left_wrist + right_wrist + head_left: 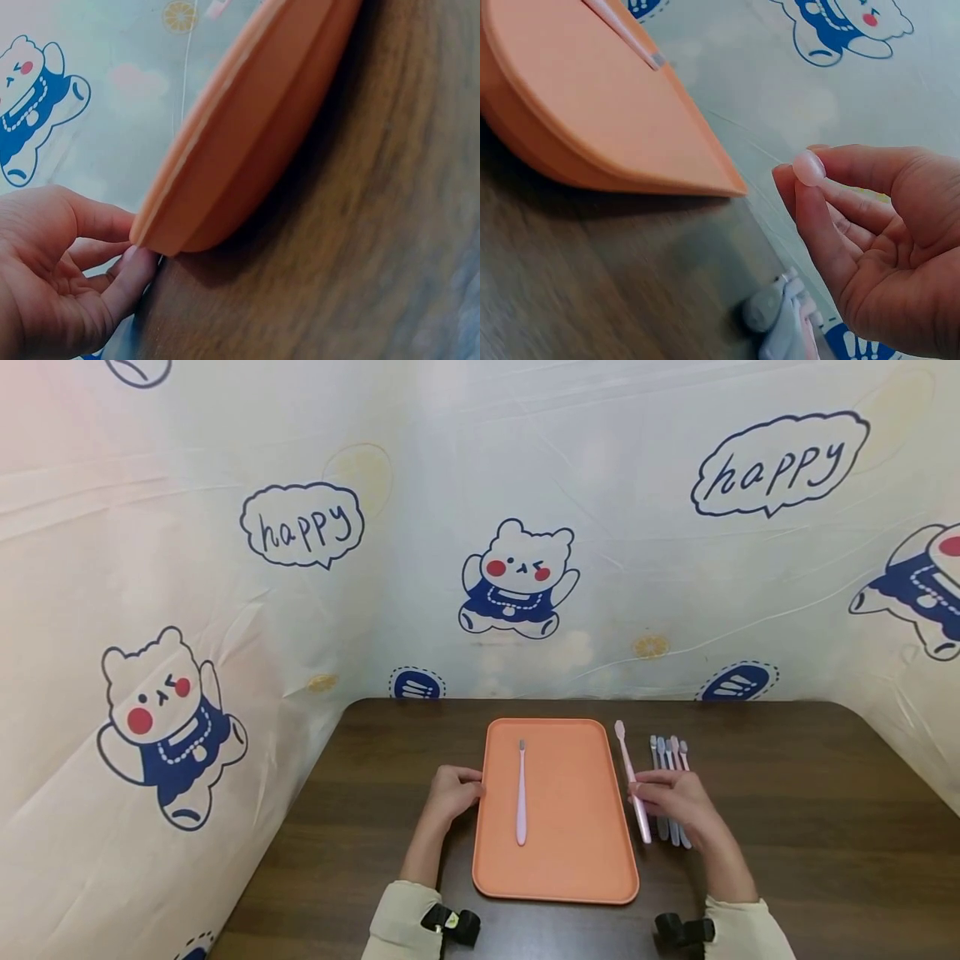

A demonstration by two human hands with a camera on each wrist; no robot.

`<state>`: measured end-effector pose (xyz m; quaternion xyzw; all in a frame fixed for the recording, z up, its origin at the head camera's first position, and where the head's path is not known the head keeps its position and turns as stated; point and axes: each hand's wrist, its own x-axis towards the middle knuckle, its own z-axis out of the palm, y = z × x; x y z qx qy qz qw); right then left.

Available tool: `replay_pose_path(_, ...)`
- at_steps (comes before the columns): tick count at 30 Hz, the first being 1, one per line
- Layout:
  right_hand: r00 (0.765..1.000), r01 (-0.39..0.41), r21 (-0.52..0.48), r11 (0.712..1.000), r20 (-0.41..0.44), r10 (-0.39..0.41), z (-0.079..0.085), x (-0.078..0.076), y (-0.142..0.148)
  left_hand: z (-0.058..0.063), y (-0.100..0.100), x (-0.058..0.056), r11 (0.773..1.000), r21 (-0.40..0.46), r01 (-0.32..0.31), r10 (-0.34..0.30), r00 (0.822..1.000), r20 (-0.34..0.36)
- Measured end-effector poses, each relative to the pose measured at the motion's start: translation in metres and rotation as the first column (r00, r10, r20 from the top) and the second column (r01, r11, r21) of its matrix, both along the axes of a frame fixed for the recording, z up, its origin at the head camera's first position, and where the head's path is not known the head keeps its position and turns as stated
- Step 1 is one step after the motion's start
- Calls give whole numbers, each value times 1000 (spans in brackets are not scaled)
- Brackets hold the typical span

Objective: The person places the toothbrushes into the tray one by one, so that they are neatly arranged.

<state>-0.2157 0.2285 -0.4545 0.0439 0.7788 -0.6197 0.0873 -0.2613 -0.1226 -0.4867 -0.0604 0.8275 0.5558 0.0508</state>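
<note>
An orange tray (pixel 577 827) lies on the table, with a pale pink toothbrush (pixel 522 802) lengthwise on its left half. My left hand (pixel 452 793) is at the tray's left edge. In the left wrist view its thumb and fingers pinch the rim of the tray (pixel 240 135). Just off the tray's right side, my right hand (pixel 686 802) pinches a second pink toothbrush (pixel 642 817) between thumb and fingertips, head pointing away from me. From the right wrist, the rounded handle end (pixel 809 169) shows between the fingertips.
Several toothbrushes (pixel 662 748) in grey, blue and pink lie side by side right of the tray, partly hidden under my right hand. The dark wooden table (pixel 810 793) ends against a printed curtain (pixel 630 543) with bears at the back.
</note>
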Motion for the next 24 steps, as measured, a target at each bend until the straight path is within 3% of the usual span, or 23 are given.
replay_pose_path(3,1000,10,-12,1000,-9,-11,0,0,-7,0,0,0,1000,-2,0,0,1000,3)
replay_pose_path(10,999,42,89,995,-9,-41,1,0,-21,-1,0,-1,1000,6,-6,6,1000,16)
replay_pose_path(24,995,79,-9,997,-53,-80,-8,-3,-47,0,-1,1,1000,-1,10,-10,1000,10)
